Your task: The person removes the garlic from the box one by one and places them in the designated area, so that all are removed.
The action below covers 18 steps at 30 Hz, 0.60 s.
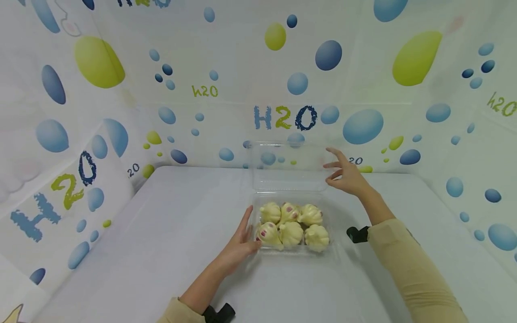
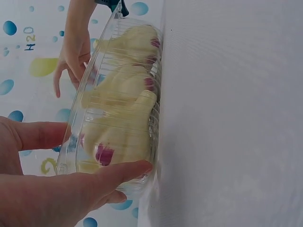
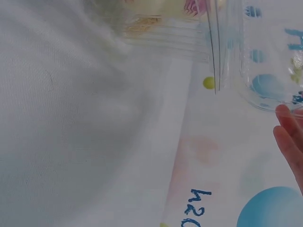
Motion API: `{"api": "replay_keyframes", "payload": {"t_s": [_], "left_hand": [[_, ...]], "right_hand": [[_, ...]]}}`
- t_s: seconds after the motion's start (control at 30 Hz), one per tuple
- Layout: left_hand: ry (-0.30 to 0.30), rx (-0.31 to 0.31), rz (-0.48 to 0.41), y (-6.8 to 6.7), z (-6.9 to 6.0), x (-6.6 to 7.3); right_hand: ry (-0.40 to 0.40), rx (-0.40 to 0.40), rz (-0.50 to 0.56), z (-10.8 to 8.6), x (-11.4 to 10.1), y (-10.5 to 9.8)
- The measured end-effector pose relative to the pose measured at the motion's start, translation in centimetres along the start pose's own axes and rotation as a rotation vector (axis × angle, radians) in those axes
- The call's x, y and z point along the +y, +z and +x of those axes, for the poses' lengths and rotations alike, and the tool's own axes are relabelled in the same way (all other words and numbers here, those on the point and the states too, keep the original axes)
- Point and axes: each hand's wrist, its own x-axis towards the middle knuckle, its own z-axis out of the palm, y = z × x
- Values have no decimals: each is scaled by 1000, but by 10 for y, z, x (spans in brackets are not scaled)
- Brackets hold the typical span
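Observation:
A clear plastic clamshell box (image 1: pixel 296 249) stands on the table with several pale garlic bulbs (image 1: pixel 291 233) inside, some with purple patches. Its hinged lid (image 1: pixel 288 181) is raised upright behind the base. My left hand (image 1: pixel 238 246) holds the box at its left side. In the left wrist view, one digit (image 2: pixel 45 135) touches the rim and another presses lower on the wall. My right hand (image 1: pixel 347 177) is at the lid's right edge, fingers spread. In the right wrist view, a fingertip (image 3: pixel 282 111) meets the lid's corner; the contact is partly out of frame.
A white table (image 1: pixel 181 215) carries the box. Behind and beside it hangs a white sheet (image 1: pixel 242 58) printed with blue and green drops and H2O lettering. Dark wrist mounts (image 1: pixel 357 234) protrude from both sleeves.

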Motion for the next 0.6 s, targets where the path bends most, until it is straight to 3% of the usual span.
{"api": "replay_keyframes", "payload": {"t_s": [0.6], "left_hand": [[17,-5,99,-3,2,-1]], "right_hand": [[117,-24,71,14,16,4]]}}
